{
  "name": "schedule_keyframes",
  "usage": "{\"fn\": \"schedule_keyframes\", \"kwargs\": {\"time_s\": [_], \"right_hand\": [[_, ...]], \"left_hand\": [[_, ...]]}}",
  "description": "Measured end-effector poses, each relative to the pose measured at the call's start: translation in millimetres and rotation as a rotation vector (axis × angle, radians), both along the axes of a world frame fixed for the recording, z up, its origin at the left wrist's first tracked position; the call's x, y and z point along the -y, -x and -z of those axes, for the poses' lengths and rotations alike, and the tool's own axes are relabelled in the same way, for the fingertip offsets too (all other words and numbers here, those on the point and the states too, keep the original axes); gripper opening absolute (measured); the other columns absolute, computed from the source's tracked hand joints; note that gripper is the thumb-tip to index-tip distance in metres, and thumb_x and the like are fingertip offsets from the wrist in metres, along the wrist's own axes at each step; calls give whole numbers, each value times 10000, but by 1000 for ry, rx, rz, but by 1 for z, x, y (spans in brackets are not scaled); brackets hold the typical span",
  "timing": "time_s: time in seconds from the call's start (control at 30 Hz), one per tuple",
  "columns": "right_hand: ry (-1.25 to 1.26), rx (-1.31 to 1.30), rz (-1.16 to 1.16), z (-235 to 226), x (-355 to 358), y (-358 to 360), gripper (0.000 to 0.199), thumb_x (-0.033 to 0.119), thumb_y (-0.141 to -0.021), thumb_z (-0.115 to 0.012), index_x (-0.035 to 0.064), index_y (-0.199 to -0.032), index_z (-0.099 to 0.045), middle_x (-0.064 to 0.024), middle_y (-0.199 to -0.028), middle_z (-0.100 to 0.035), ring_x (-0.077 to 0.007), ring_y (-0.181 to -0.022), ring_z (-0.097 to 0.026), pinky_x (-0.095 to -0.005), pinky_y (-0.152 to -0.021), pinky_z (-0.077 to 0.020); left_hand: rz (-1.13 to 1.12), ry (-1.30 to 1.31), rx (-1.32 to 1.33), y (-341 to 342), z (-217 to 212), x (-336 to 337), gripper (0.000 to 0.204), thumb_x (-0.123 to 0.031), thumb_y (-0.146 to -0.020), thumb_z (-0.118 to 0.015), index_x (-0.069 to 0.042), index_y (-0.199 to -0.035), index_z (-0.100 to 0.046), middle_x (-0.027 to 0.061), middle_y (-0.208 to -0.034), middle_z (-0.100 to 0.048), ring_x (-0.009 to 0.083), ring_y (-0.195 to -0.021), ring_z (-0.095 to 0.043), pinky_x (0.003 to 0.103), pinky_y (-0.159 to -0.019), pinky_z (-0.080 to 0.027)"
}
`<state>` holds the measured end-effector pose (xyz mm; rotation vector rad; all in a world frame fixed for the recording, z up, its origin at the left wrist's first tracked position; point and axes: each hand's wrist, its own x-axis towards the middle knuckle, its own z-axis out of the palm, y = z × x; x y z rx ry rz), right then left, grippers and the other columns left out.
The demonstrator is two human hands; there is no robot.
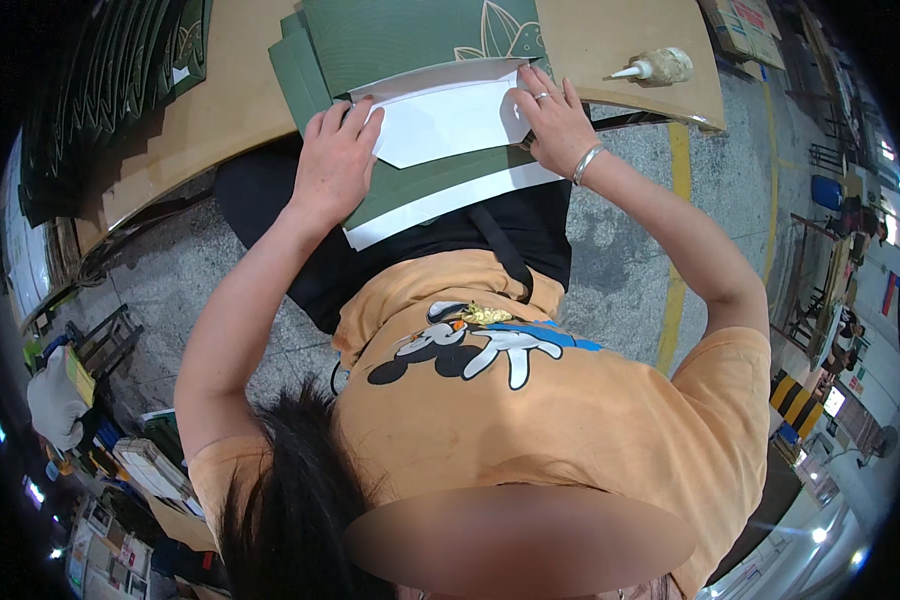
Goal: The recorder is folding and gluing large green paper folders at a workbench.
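A dark green paper bag [425,185] with a white inside lies at the table's near edge and reaches over my lap. Its end is folded open, showing a white panel [440,115] with a raised flap along the far side. My left hand [335,160] grips the left end of this folded part, its fingers curled over the edge. At the right end, my right hand [560,120] pinches the corner between thumb and fingers. The fingertips of both hands are partly hidden by the paper.
On the table [610,35], a squeeze bottle [660,67] with a white nozzle lies on its side at right. More green printed paper [410,35] lies beyond the bag. Several folded green bags [120,90] stand in a row at left. Cardboard boxes [745,30] sit at far right.
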<state>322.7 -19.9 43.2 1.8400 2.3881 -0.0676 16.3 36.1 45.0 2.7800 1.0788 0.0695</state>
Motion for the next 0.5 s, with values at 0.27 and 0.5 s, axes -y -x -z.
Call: {"fn": "schedule_keyframes", "kwargs": {"time_s": [0.27, 0.5], "right_hand": [[-104, -119, -96, 5, -1, -19, 565, 26, -740, -595, 107, -1284, -469, -133, -1446, -373, -323, -1363, -329, -488, -1103, -303], [-167, -172, -89, 16, -2, -24, 613, 28, -744, -590, 127, -1330, -444, -153, -1422, -394, -340, -1347, -346, -475, -1097, -319]], "left_hand": [[0, -81, 227, 17, 22, -3, 387, -160, -864, -601, -54, -1232, -546, 127, -1339, -462, 309, -1281, -403, 468, -1074, -300], [-82, -192, 233, 10, 23, 6, 392, -150, -817, -642, -82, -1197, -575, 84, -1191, -516, 246, -1092, -493, 409, -937, -349]]}}
